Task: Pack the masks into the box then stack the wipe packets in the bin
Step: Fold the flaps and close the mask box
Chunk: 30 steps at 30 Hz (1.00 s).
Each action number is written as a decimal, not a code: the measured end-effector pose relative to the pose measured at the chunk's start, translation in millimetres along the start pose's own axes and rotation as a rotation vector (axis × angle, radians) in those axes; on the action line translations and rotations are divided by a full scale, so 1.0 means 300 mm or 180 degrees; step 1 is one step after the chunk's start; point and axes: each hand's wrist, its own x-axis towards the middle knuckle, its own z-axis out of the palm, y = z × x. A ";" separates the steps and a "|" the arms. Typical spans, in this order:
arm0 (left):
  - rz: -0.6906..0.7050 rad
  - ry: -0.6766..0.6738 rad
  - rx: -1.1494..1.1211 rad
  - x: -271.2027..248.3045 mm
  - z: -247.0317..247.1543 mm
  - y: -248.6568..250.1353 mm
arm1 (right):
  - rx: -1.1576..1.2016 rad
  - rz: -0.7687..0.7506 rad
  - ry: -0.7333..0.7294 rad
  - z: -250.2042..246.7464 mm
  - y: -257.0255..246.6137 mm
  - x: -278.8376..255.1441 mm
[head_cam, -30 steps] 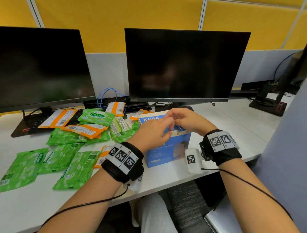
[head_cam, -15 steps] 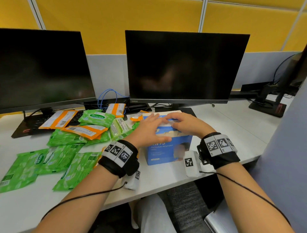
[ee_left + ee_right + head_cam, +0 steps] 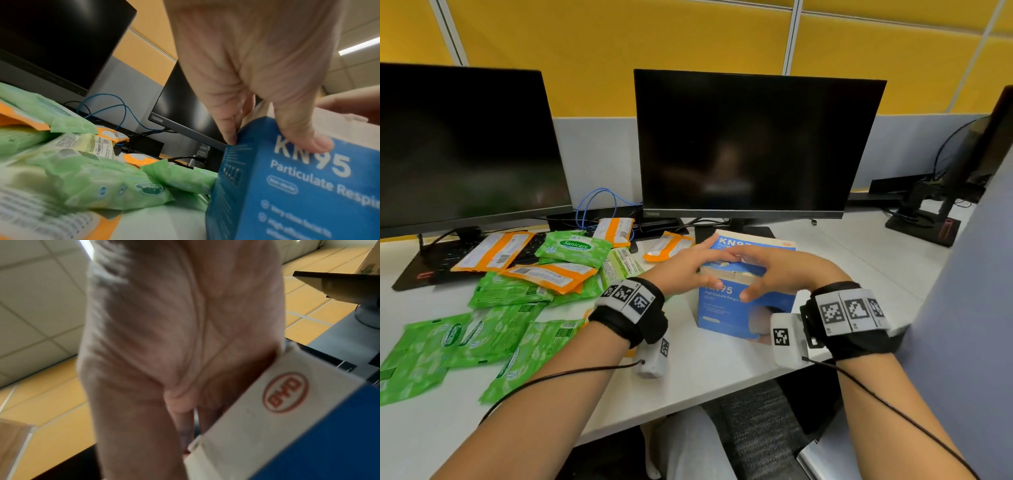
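A blue KN95 mask box [image 3: 726, 308] stands upright near the desk's front edge, its cardboard lid folded down. My left hand [image 3: 688, 267] lies over the top left of the box [image 3: 298, 186], fingers across the lid and thumb [image 3: 304, 141] on the front face. From the other side my right hand [image 3: 774, 270] arches over the lid's front edge of the box [image 3: 267, 426], thumb on the front. Green wipe packets [image 3: 482, 335] and orange wipe packets [image 3: 551, 274] lie scattered left of the box. No masks or bin are in view.
Two dark monitors [image 3: 750, 144] [image 3: 465, 144] stand behind, with a black keyboard [image 3: 431, 267] under some packets and a blue cable [image 3: 599, 205] between them. Another monitor stand [image 3: 924, 222] is at the far right. The white desk [image 3: 705, 370] ends just before the box.
A second ago both hands were pinching at the lid above the open box. They then lowered onto it, and the thumbs now sit on the front face with the lid down.
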 end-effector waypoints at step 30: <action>-0.0549 0.0598 -0.0992 0.087 0.144 0.059 | -0.0578 0.1604 0.1010 0.065 0.068 0.106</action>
